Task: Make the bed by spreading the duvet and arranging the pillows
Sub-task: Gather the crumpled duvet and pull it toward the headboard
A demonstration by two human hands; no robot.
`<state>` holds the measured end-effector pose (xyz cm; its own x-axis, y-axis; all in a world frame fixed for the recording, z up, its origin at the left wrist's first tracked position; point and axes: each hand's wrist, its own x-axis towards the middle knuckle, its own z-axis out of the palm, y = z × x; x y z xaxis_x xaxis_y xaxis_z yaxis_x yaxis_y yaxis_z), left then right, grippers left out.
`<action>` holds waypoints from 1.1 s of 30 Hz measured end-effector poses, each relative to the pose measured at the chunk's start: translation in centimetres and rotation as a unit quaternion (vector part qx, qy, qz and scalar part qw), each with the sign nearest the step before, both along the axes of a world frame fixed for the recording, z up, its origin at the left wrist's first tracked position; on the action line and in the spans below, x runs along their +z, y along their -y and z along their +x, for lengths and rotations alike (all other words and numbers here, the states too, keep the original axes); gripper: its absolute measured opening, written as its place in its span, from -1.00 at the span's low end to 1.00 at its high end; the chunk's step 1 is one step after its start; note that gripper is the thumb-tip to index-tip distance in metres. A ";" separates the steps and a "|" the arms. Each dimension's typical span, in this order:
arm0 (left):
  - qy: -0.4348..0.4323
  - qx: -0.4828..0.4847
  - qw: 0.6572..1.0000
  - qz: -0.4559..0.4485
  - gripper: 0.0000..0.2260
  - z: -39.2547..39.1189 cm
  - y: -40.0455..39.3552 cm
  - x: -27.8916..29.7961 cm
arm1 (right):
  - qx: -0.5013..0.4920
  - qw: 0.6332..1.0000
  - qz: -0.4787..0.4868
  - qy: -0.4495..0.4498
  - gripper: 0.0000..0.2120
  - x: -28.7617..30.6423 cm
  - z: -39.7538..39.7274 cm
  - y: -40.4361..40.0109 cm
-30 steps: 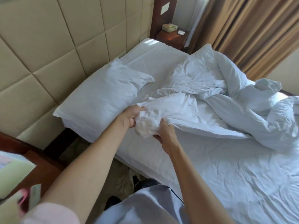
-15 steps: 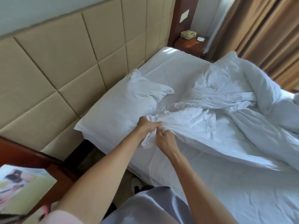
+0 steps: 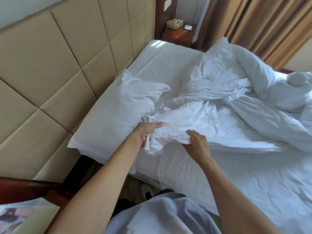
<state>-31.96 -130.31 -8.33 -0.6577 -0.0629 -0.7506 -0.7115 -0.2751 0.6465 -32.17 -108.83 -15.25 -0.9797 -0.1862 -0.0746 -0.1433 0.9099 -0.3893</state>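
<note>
since a moment ago the two hands have drawn apart along the duvet (image 3: 211, 119) edge: the left hand (image 3: 148, 132) keeps its grip clenched on the bunched corner beside the pillow (image 3: 118, 114), the right hand (image 3: 196, 142) now pinching the hem further along, so the corner looks found and ready to spread. most of the duvet lies heaped toward the curtain (image 3: 253, 27) side, with bare sheet (image 3: 236, 179) open toward the foot; the headboard (image 3: 50, 73) closes off the left.

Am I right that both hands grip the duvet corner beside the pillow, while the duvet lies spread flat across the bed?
Not quite: the head view shows the duvet bunched and twisted. Both the left hand and right hand do grip its corner beside the pillow.
</note>
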 end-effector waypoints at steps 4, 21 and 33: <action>-0.073 -0.011 0.990 -0.119 -0.56 1.2 1.1 0.3 | 0.037 0.997 0.036 0.049 -0.83 0.7 0.7 0.8; -0.159 0.190 0.957 -0.150 -0.75 8.4 22.0 2.8 | 0.142 0.984 -0.072 0.079 -0.29 8.9 4.9 22.2; -0.072 0.325 0.942 -0.050 -0.70 17.2 37.4 2.8 | 0.297 0.941 -0.126 0.099 -0.34 10.4 10.6 38.9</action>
